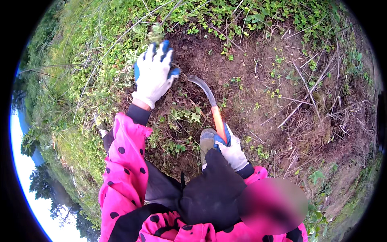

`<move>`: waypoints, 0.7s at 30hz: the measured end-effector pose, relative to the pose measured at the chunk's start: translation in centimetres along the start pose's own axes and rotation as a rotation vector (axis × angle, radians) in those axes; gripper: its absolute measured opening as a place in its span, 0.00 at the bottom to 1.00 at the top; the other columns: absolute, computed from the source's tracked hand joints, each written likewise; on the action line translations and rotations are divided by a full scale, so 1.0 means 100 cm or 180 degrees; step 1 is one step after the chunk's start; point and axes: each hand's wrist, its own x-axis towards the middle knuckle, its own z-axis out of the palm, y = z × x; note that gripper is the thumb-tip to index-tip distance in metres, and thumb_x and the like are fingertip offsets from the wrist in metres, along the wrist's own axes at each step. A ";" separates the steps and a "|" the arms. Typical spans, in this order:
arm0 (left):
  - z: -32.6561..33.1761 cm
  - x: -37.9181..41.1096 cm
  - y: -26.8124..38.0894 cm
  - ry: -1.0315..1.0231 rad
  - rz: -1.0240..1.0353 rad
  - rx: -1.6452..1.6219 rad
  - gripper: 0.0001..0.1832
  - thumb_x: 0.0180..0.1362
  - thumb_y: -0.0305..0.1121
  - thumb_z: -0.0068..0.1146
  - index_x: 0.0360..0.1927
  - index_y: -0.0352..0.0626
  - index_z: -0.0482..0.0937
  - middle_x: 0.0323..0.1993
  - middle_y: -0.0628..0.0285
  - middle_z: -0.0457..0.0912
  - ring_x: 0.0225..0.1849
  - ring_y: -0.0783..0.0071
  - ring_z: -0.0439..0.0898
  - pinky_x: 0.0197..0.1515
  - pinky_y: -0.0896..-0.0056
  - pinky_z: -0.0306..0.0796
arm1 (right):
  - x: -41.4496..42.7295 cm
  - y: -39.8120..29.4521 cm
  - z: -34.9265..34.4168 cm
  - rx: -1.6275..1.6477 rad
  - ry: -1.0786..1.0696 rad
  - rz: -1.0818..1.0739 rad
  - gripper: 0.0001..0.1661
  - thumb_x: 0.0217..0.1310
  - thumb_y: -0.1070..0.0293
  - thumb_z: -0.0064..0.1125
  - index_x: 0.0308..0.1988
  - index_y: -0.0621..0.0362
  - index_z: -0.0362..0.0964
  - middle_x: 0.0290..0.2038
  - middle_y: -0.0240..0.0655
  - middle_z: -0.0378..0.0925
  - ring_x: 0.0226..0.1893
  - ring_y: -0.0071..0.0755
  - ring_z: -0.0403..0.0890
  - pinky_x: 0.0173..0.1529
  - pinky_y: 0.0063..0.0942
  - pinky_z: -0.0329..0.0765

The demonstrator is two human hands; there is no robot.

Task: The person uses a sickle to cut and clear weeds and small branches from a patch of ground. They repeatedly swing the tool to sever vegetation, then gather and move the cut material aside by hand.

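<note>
My right hand, in a white glove with blue coating, grips the lower end of a sickle's orange handle. The curved metal blade reaches up and left over the soil, and its tip comes close to my left hand. That hand wears a matching glove and is stretched out with its fingers apart, back upward, at the edge of the green plants. Its palm side is hidden. A blurred leafy clump shows just beyond the fingertips; whether they touch it I cannot tell.
Leafy ground cover grows along the top and left. Dug brown soil spreads at centre right, with dry stalks across it. My shoe stands beside the sickle handle. A long thin stem arches at the upper left.
</note>
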 end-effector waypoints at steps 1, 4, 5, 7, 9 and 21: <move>0.007 0.013 0.009 0.0040 0.0584 -0.0361 0.37 0.48 0.45 0.60 0.60 0.39 0.65 0.60 0.49 0.66 0.63 0.53 0.62 0.61 0.51 0.57 | -0.003 -0.002 0.000 -0.0067 0.0020 -0.0006 0.38 0.56 0.65 0.58 0.63 0.60 0.54 0.50 0.54 0.73 0.51 0.46 0.76 0.54 0.35 0.71; 0.059 0.010 0.034 -0.1303 0.0541 -0.0428 0.51 0.42 0.56 0.64 0.62 0.31 0.59 0.57 0.46 0.68 0.60 0.52 0.66 0.60 0.53 0.59 | 0.001 -0.014 -0.001 -0.0143 0.0101 -0.0184 0.38 0.57 0.67 0.57 0.64 0.60 0.53 0.47 0.49 0.76 0.46 0.43 0.79 0.51 0.32 0.73; 0.054 0.005 0.043 -0.1985 0.0252 0.0025 0.55 0.38 0.58 0.66 0.63 0.31 0.58 0.56 0.46 0.69 0.59 0.52 0.66 0.59 0.55 0.59 | -0.004 -0.019 -0.012 0.0450 -0.0017 0.0538 0.37 0.56 0.72 0.57 0.64 0.60 0.53 0.40 0.42 0.78 0.36 0.31 0.80 0.43 0.27 0.76; 0.057 -0.015 0.047 -0.2004 0.0064 0.0358 0.60 0.33 0.60 0.69 0.64 0.32 0.56 0.55 0.45 0.70 0.58 0.53 0.67 0.58 0.56 0.60 | -0.008 -0.010 -0.024 0.0946 0.0324 0.0722 0.38 0.55 0.76 0.56 0.65 0.58 0.53 0.35 0.35 0.77 0.29 0.20 0.76 0.35 0.23 0.76; 0.056 -0.023 0.048 -0.1886 0.0144 0.0640 0.51 0.37 0.54 0.68 0.60 0.32 0.61 0.51 0.49 0.73 0.55 0.54 0.69 0.56 0.56 0.61 | -0.002 -0.007 -0.035 0.1074 -0.0023 0.0765 0.39 0.55 0.75 0.58 0.65 0.55 0.52 0.34 0.34 0.78 0.27 0.23 0.77 0.33 0.25 0.76; 0.037 -0.063 0.004 -0.1806 0.0197 0.0037 0.23 0.38 0.39 0.66 0.42 0.50 0.77 0.41 0.62 0.78 0.51 0.60 0.72 0.54 0.60 0.62 | -0.091 0.059 -0.084 -0.1285 -0.0156 0.0619 0.39 0.56 0.58 0.59 0.64 0.52 0.54 0.44 0.51 0.76 0.45 0.56 0.77 0.50 0.40 0.73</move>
